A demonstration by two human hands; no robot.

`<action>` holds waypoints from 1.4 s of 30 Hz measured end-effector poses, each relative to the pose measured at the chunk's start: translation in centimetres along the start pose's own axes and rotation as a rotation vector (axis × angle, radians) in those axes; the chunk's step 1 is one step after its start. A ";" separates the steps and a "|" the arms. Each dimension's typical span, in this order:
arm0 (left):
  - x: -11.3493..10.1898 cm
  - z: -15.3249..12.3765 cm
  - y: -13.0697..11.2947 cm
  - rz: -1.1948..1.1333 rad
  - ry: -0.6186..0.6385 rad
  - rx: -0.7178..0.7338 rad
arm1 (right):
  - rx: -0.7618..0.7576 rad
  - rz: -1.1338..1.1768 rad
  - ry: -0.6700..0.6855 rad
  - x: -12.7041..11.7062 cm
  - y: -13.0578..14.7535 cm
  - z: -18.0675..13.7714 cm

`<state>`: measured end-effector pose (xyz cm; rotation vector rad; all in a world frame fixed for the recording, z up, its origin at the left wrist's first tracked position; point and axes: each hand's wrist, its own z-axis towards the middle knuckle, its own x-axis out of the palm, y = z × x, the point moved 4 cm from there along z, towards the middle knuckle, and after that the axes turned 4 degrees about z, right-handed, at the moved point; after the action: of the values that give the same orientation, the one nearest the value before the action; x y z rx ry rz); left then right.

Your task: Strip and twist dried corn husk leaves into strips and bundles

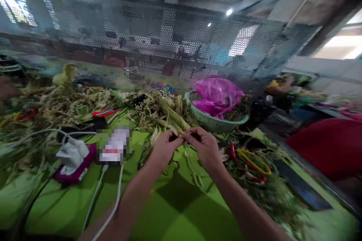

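My left hand and my right hand meet over the middle of the table, fingertips close together. Both are closed in a pinch on pale, dry plant stalks. These stalks run away from my fingers toward a tangled heap of dried plant matter. Thin loose strips hang or lie below the right hand. Exactly how the fingers grip the stalk ends is partly hidden.
Behind my hands stands a green basin holding a magenta plastic bag. Left are a pixelated phone-like object, a tissue pack, white cables and a red-handled tool. Red and yellow cords lie right. Perforated mesh rises behind.
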<state>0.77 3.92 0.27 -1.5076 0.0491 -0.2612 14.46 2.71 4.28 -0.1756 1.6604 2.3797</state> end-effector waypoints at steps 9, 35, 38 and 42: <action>0.9 -0.4 -0.7 -0.252 0.079 -0.028 | -0.024 0.009 -0.026 -0.4 0.0 0.0; 0.5 -0.4 -0.3 -0.352 -0.116 -0.087 | -0.189 -0.273 -0.027 0.2 -0.2 -0.8; 0.4 -0.3 -0.2 -0.280 -0.149 -0.075 | -0.169 -0.218 0.011 0.2 0.0 -0.7; 0.1 -0.3 -0.4 -0.076 -0.143 -0.020 | -0.132 -0.068 0.024 0.0 0.3 -0.6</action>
<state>0.73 3.64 0.61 -1.5461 -0.1197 -0.2132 14.39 2.09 4.32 -0.2797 1.4829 2.4458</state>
